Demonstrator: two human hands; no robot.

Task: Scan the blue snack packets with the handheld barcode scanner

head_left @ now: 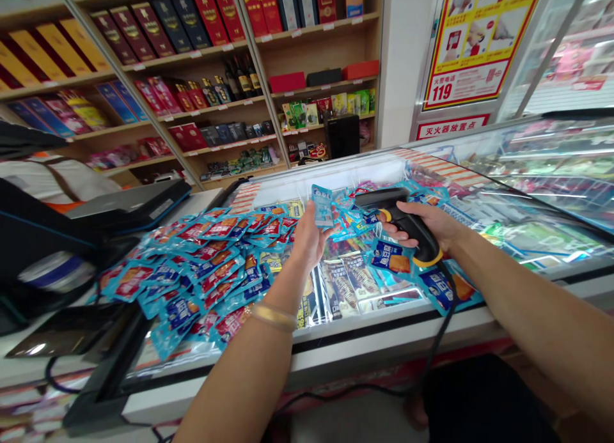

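Observation:
My left hand [309, 238] is closed on a small blue snack packet [322, 204], held upright over the glass freezer top [330, 337] with its printed back toward me. In my right hand [426, 222] is a black and yellow barcode scanner [415, 229], its head pointing left at the packet. From the scanner's handle a black cable runs down past the counter edge. A large heap of blue and red snack packets [215, 257] lies left of my left hand. Two larger-looking packets [391, 256] lie under and beside the scanner, and more are piled behind it.
Under the glass, wrapped ice creams [348, 277] show. At the left stand a dark machine [129, 203] and a roll of tape [55, 270]. Shelves of boxes and bottles [240, 75] line the back. A fire-safety poster [480, 43] hangs at the right.

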